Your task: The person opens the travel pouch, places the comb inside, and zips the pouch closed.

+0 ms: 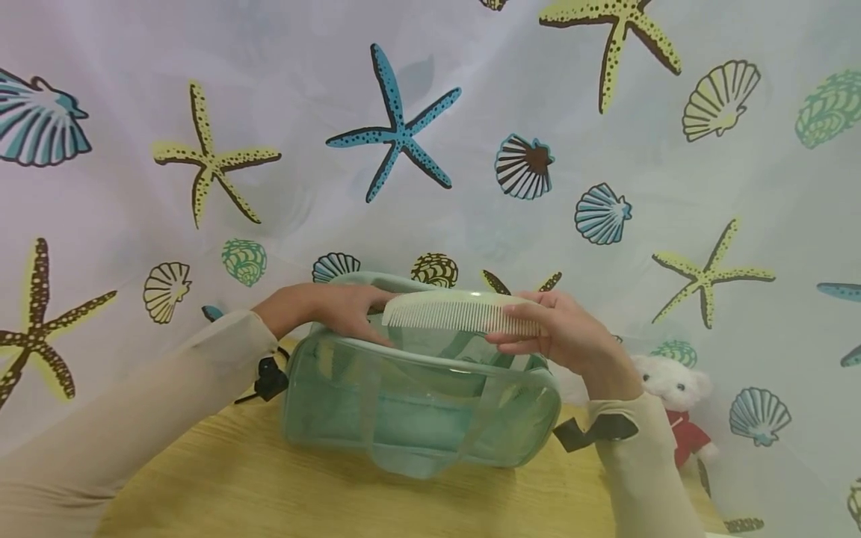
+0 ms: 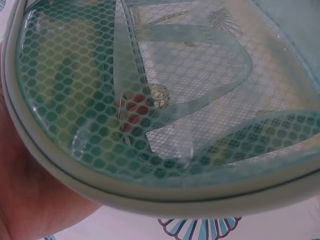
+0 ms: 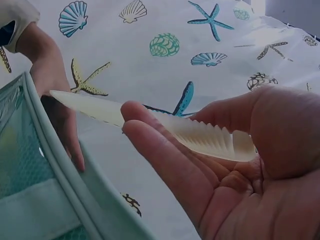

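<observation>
My right hand (image 1: 561, 332) holds a pale, wide comb (image 1: 444, 310) over the mouth of a translucent green zip bag (image 1: 417, 418). In the right wrist view, the comb (image 3: 200, 135) lies between the thumb and the fingers, its far tip pointing toward the bag. At the left end of the bag's mouth is my left hand (image 1: 346, 310), with thumb and fingers spread across the opening between front and back rims. Through the bag's mesh (image 2: 200, 55) in the left wrist view, part of a finger shows reddish; the rest of that hand is partly hidden by the rim.
The bag stands on a yellow wood-grain table (image 1: 303, 501). A white plush toy (image 1: 673, 388) in red clothing sits to the right, partly behind my right forearm. Behind everything hangs a white curtain (image 1: 289, 45) printed with starfish and shells.
</observation>
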Motion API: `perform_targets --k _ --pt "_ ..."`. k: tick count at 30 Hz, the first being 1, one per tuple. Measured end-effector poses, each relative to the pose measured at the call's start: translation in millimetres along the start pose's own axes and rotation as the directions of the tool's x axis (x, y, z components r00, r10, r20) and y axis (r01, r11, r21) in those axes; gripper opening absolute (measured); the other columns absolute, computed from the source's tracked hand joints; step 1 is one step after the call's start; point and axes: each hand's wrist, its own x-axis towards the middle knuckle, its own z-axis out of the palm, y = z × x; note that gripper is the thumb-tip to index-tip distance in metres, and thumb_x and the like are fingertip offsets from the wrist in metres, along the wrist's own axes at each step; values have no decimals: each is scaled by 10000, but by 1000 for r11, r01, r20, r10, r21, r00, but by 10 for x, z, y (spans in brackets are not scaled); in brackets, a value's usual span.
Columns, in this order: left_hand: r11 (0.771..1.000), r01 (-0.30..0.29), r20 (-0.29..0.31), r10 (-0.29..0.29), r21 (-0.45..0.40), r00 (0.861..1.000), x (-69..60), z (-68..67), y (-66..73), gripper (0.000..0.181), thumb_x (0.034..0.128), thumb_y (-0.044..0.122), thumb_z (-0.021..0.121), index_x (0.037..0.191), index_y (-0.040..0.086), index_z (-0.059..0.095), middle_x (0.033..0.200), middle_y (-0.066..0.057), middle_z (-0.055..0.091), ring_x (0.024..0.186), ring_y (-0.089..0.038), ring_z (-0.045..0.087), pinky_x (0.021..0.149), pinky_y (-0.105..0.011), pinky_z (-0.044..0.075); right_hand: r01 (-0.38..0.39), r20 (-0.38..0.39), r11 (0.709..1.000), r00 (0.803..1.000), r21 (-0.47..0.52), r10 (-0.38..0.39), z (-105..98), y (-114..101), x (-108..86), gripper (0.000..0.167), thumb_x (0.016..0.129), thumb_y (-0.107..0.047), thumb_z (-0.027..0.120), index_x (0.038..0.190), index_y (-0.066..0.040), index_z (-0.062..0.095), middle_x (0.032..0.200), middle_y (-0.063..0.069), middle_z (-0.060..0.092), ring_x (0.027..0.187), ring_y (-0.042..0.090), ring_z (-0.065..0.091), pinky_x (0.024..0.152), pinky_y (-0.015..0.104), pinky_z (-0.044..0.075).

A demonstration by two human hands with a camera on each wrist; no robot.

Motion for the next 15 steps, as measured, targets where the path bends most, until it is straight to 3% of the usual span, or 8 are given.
perform_targets --k 4,8,11,15 --pt "998 38 7 -39 41 999 -8 6 15 967 963 486 693 1648 79 145 1703 -174 229 1548 -397 306 1226 -578 348 -56 -19 998 998 -13 56 -49 114 109 311 1092 -104 469 1339 78 513 1180 98 701 938 196 785 825 328 644" --pt "998 46 23 -47 36 999 -1 17 3 958 974 478 684 1647 73 135 1708 -178 208 1558 -394 282 1240 -568 328 -121 -32 992 992 -45 120 -28 167 237 162 1085 -116 485 1058 -8 602 1201 116 662 989 210 779 862 351 640" --pt "998 49 22 -49 38 999 6 15 2 975 966 500 686 1645 66 137 1706 -183 210 1561 -392 274 1245 -564 323 -151 -16 984 989 -94 150 10 156 345 239 1079 -112 480 856 -64 552 1181 150 610 1062 250 764 894 380 633" --pt "998 42 10 -43 43 999 14 0 9 985 957 517 690 1644 64 148 1703 -184 221 1559 -393 278 1243 -568 323 -184 0 973 983 -142 186 93 132 490 253 1071 -104 471 828 -64 531 1128 178 555 1130 307 737 933 415 620"
